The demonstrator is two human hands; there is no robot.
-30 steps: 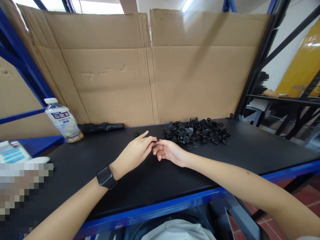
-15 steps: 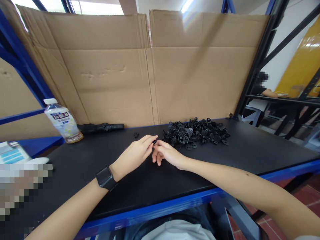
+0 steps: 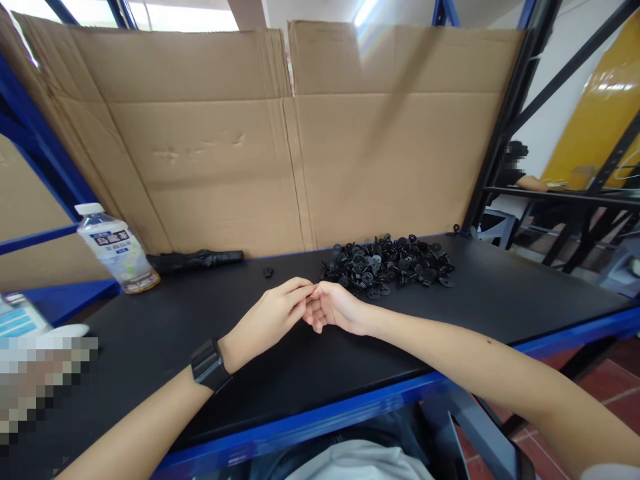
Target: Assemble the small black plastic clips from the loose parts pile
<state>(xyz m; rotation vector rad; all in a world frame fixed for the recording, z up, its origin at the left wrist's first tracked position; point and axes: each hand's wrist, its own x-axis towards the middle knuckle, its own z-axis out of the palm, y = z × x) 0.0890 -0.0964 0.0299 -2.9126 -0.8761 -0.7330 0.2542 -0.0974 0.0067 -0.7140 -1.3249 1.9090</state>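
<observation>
Matt black plastic fasteners (image 3: 387,268), rough brown cardboard (image 3: 200,143)

— What is shown at the bench?

— A left hand (image 3: 270,317) and right hand (image 3: 333,308) are held fingertip to fingertip, just beside a heap of black plastic parts (image 3: 385,267) on a black workbench (image 3: 280,380).

— And behind?

— A cardboard sheet (image 3: 200,133) is stood upright; a plastic bottle (image 3: 117,250) is seen at left.

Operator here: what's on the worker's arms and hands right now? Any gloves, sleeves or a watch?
The left hand and right hand are bare, without gloves. A black watch with a wide black strap sits on the left wrist. The left forearm and right forearm are bare; the right has a small dark mark. A white sleeve edge shows at the lower right corner.
</observation>
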